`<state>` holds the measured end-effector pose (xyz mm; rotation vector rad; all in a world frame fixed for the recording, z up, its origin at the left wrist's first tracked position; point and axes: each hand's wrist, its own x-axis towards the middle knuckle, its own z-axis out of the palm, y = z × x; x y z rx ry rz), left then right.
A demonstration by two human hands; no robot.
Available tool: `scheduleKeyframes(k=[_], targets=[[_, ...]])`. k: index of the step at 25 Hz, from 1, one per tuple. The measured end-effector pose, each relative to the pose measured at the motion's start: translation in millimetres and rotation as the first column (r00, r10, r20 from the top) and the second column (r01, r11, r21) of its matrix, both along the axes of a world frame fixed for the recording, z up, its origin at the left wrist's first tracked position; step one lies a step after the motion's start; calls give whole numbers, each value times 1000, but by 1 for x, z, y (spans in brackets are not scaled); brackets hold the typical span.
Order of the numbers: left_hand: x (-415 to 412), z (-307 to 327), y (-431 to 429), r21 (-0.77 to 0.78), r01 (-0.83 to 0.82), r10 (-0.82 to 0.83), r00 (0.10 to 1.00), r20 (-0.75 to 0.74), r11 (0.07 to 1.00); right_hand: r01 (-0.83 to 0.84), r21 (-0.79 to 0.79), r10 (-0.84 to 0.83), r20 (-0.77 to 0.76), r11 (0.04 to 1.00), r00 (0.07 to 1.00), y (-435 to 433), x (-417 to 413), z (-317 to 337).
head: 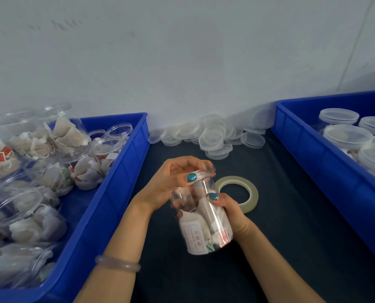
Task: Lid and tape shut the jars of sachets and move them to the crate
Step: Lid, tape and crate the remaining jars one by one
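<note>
A clear plastic jar of white sachets (204, 224) is held tilted above the dark table, in the middle of the view. My right hand (230, 213) grips the jar's body from the right side. My left hand (175, 178) curls over the jar's mouth, its fingers and thumb round a clear lid (200, 174) that sits on top. A roll of clear tape (237, 193) lies flat on the table just behind the jar.
A blue crate (121, 171) on the left holds several open jars of sachets. A second blue crate (318, 154) on the right holds several lidded jars. A heap of loose clear lids (212, 136) lies against the back wall.
</note>
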<state>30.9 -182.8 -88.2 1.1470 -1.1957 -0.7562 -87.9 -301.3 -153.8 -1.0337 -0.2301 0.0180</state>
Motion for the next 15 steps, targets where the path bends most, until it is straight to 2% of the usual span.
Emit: scheduleKeyframes(k=[2,4,7,8,9,10,12,13,14,15], targets=[[-1,1,-4,0,44,-44,999,7,999,-59,51,58,17,997,998,-3,-1,-1],[-2,1,-5,7,49,-49,999,-3,999,-18,43,17,5,999,1000,-3,-2,-4],[1,3,-2,-18,-64,64,998,4,998,85,-46,-89,-91,995,992,-6,-6,3],[3,4,0,-36,-114,116,992,53,993,170,-137,-182,-84,976,980,-9,-6,6],[4,4,3,-54,-170,176,975,134,984,325,-271,-346,-30,906,938,-14,-5,8],[5,5,5,-66,-239,247,939,237,969,522,-385,-544,59,761,837,-21,-4,8],[4,2,5,-72,-399,386,804,452,914,795,-391,-812,173,463,557,-39,-7,5],[2,-1,2,-73,-474,434,721,540,878,837,-402,-870,163,371,464,-48,-9,2],[0,-4,-1,-78,-539,466,636,615,839,819,-476,-893,138,320,429,-55,-12,-1],[-1,-8,-5,-88,-592,486,558,673,801,742,-605,-888,120,289,444,-59,-15,-3]])
